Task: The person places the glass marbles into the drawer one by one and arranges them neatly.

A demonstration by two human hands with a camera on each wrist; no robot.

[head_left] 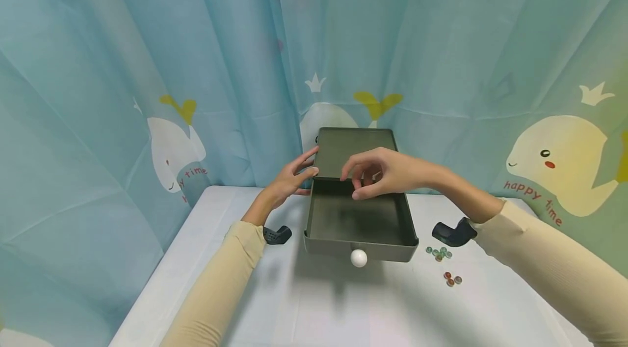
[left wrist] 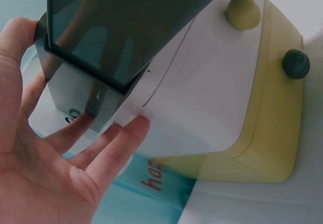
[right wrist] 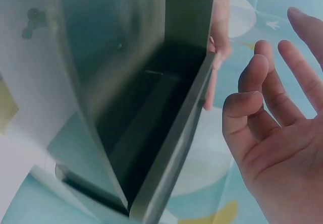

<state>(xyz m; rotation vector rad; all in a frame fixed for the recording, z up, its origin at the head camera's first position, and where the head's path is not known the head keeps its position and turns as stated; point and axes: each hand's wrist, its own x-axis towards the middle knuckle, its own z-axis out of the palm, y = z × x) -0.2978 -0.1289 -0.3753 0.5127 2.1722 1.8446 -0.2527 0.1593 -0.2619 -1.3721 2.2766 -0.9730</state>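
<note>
A small chest of stacked drawers has its dark green-grey top drawer (head_left: 360,221) pulled out, with a white knob (head_left: 358,258) on the front. My left hand (head_left: 289,179) touches the chest's left side, its fingers spread out. Below the top drawer, the left wrist view shows a white drawer (left wrist: 202,93) with a yellow knob (left wrist: 243,13) and a yellow drawer (left wrist: 277,98) with a green knob (left wrist: 295,64). Over the drawer's back part hovers my right hand (head_left: 392,170), fingers loosely bent. Nothing shows between those fingers in the right wrist view.
On the white tabletop (head_left: 353,314), to the right of the chest, lie several small round green pieces (head_left: 444,250) and, nearer, a few reddish-brown ones (head_left: 448,278). A blue curtain (head_left: 235,64) with whale prints hangs close behind the chest.
</note>
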